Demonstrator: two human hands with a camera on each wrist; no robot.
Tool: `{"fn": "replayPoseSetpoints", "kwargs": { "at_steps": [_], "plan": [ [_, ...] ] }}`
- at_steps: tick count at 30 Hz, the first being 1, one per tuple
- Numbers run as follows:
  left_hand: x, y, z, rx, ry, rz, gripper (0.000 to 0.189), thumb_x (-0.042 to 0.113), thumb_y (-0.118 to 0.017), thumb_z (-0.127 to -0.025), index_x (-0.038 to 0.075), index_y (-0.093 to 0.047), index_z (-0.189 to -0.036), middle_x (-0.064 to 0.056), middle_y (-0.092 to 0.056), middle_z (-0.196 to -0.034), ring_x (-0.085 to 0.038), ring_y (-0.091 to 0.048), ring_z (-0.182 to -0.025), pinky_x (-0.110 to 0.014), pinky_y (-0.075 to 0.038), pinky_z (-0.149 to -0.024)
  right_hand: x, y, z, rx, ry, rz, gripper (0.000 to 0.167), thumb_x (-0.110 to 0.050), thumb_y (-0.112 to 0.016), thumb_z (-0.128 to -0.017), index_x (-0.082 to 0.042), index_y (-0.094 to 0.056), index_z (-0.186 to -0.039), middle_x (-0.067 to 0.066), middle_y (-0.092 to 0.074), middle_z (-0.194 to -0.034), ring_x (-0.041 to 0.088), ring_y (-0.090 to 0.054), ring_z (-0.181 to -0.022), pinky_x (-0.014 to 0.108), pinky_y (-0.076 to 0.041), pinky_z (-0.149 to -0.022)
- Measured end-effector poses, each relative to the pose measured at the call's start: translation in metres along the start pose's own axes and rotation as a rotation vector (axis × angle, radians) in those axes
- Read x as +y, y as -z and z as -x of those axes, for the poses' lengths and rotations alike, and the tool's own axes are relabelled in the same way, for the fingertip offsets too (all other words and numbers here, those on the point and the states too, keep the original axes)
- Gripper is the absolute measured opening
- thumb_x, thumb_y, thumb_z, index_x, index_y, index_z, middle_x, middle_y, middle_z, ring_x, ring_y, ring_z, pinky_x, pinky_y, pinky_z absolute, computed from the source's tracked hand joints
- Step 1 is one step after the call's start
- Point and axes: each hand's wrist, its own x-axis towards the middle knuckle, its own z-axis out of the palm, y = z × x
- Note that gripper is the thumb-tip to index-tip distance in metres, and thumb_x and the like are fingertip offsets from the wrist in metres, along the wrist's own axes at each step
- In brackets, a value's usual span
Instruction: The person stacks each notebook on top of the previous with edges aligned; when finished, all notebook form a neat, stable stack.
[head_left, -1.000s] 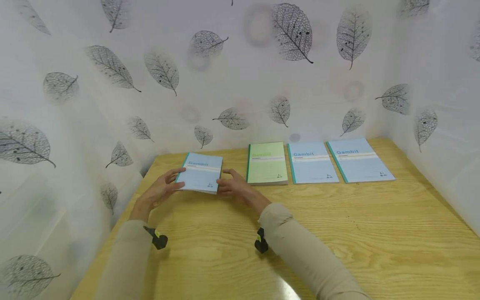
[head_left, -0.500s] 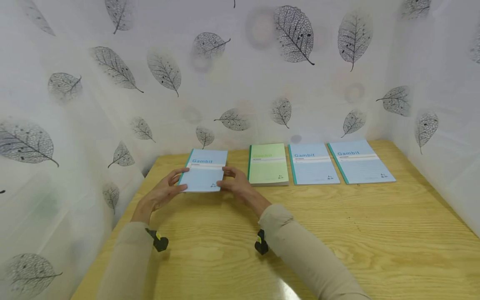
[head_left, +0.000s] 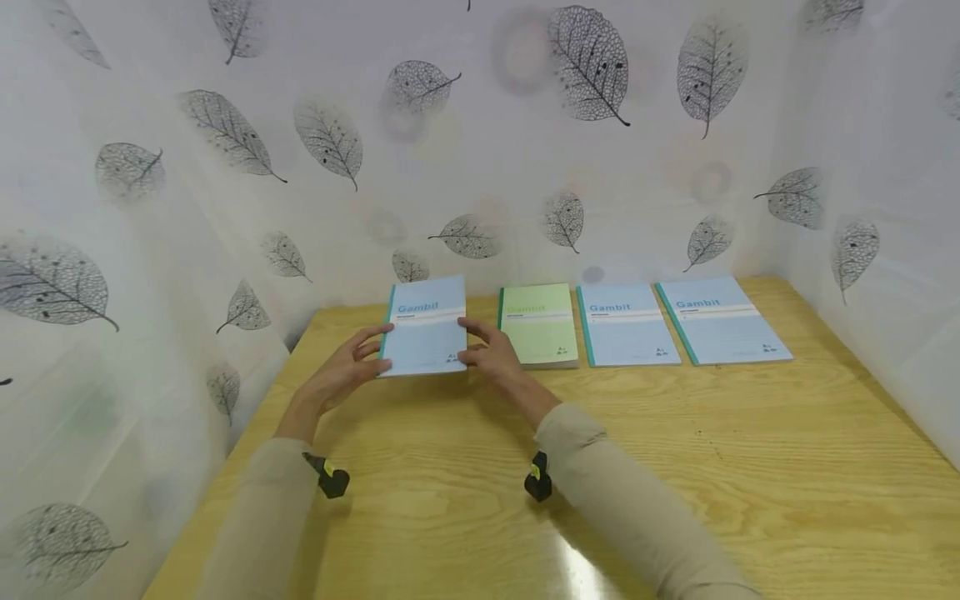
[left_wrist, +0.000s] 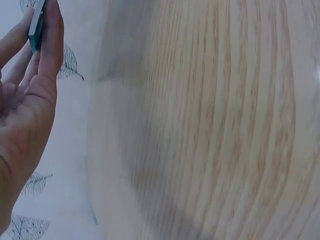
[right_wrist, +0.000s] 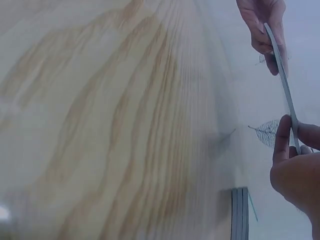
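A light blue notebook [head_left: 427, 327] marked "Gambit", with a green spine, is held above the table by both hands. My left hand [head_left: 347, 371] pinches its spine edge between thumb and fingers; in the left wrist view the notebook's green corner [left_wrist: 35, 36] shows between them. At the opposite edge, my right hand [head_left: 491, 354] grips the lower right side. Seen edge-on in the right wrist view, the notebook [right_wrist: 284, 82] is a thin, slightly bent strip spanning both hands. Just right of the right hand lies a green notebook [head_left: 538, 325].
Two more blue notebooks, one in the middle [head_left: 628, 325] and a larger one at the right [head_left: 722, 321], lie in a row along the back of the wooden table [head_left: 675, 467]. A leaf-patterned white curtain [head_left: 480, 150] hangs behind and beside the table.
Both hands have lifted the blue notebook off the table and carried it up and to the right, closer to the green notebook. The other notebooks stay put.
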Motion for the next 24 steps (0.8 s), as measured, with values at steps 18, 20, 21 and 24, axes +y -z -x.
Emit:
{"fn": "replayPoseSetpoints", "kwargs": {
  "at_steps": [18,20,21,24],
  "plan": [
    [0.025,-0.068,-0.044,-0.023,-0.061,-0.031,0.087,0.001,-0.072,-0.096,0.026,-0.025,-0.166,-0.020,-0.054,-0.140,-0.026,-0.062,-0.116,-0.036,-0.053,-0.098,-0.016,0.086,0.016,-0.053,0.069,0.116,0.066,0.006,-0.064,-0.098,-0.012,-0.043,-0.158,0.013,-0.035,-0.165,0.038,-0.052,-0.132,0.026,-0.055,-0.086],
    [0.028,-0.076,-0.049,-0.030,-0.067,-0.040,0.086,0.002,-0.072,-0.096,0.025,-0.026,-0.165,-0.020,-0.055,-0.140,-0.026,-0.062,-0.116,-0.037,-0.052,-0.099,-0.019,0.097,0.018,-0.061,0.065,0.144,0.067,0.005,-0.065,-0.099,-0.013,-0.042,-0.159,0.013,-0.033,-0.166,0.039,-0.050,-0.136,0.027,-0.055,-0.089],
    [0.030,-0.080,-0.052,-0.035,-0.072,-0.050,0.086,0.004,-0.073,-0.096,0.025,-0.026,-0.165,-0.020,-0.055,-0.140,-0.026,-0.062,-0.117,-0.038,-0.052,-0.099,-0.020,0.102,0.019,-0.065,0.063,0.156,0.068,0.005,-0.065,-0.099,-0.013,-0.040,-0.160,0.013,-0.032,-0.167,0.040,-0.048,-0.138,0.029,-0.055,-0.092],
    [0.033,-0.091,-0.059,-0.039,-0.076,-0.075,0.084,0.006,-0.074,-0.097,0.025,-0.028,-0.165,-0.020,-0.056,-0.140,-0.026,-0.061,-0.117,-0.041,-0.050,-0.101,-0.023,0.115,0.021,-0.056,0.053,0.180,0.069,0.004,-0.065,-0.099,-0.013,-0.039,-0.161,0.013,-0.030,-0.167,0.041,-0.046,-0.141,0.035,-0.054,-0.098]
  ]
}}
